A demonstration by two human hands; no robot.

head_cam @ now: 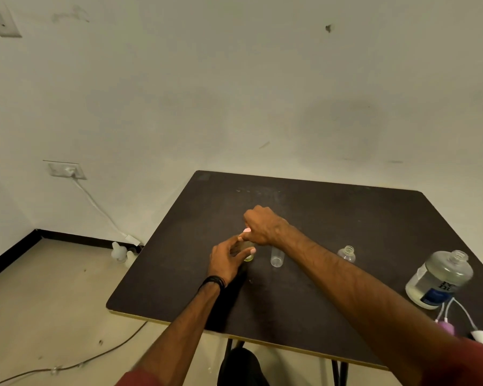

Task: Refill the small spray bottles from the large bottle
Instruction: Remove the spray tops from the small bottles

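Both forearms reached in from 6 o'clock over the dark table [332, 218], its near edge below them. At centre the left hand [227, 260] curled round a small bottle [248, 257]; the right hand [262, 225] gripped its pink top [246, 230] from above. Toward 3 o'clock stood one clear tube [277, 257], one small open bottle [347, 254] and one large bottle [438, 280], capless, near the right edge. Bare tabletop lay behind at 12 o'clock.

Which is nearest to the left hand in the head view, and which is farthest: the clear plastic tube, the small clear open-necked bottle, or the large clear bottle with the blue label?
1. Clear plastic tube, just to the right of the left hand.
2. Small clear open-necked bottle, further right.
3. Large clear bottle with the blue label, at the table's right edge.
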